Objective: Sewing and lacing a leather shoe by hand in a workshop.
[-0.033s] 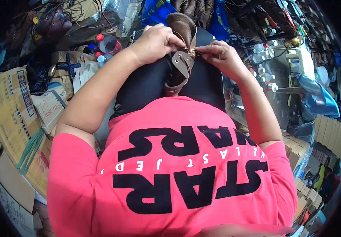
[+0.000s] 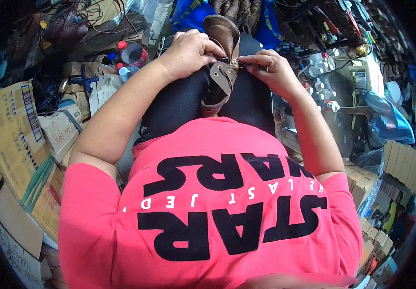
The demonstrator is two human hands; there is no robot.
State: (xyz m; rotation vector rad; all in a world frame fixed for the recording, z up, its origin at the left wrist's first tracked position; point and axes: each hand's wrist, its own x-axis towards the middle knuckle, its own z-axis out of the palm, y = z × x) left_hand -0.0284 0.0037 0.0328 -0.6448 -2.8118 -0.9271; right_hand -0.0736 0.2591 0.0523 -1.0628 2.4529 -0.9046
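Note:
Between my thighs stands a brown leather piece (image 2: pixel 223 34), shaped somewhat like a shoe or boot, with a cupped upper end and a flap (image 2: pixel 221 81) that has metal eyelets. A thin brown lace (image 2: pixel 234 63) gathers at the flap's upper edge and passes through it. From the left, my left hand (image 2: pixel 191 54) is closed, pinching the lace with thumb and forefinger beside the leather. Opposite it, my right hand (image 2: pixel 269 69) pinches a lace strand between thumb and fingers, just right of the gathered spot. The strand ends are too fine to follow.
Cardboard boxes (image 2: pixel 17 144) are stacked at the left, with plastic bottles (image 2: pixel 133 54) beyond my left forearm. More small bottles (image 2: pixel 331 105) and a blue plastic bag (image 2: pixel 389 115) lie at the right. A blue sack (image 2: pixel 188 15) with more brown leather pieces (image 2: pixel 237 8) sits ahead.

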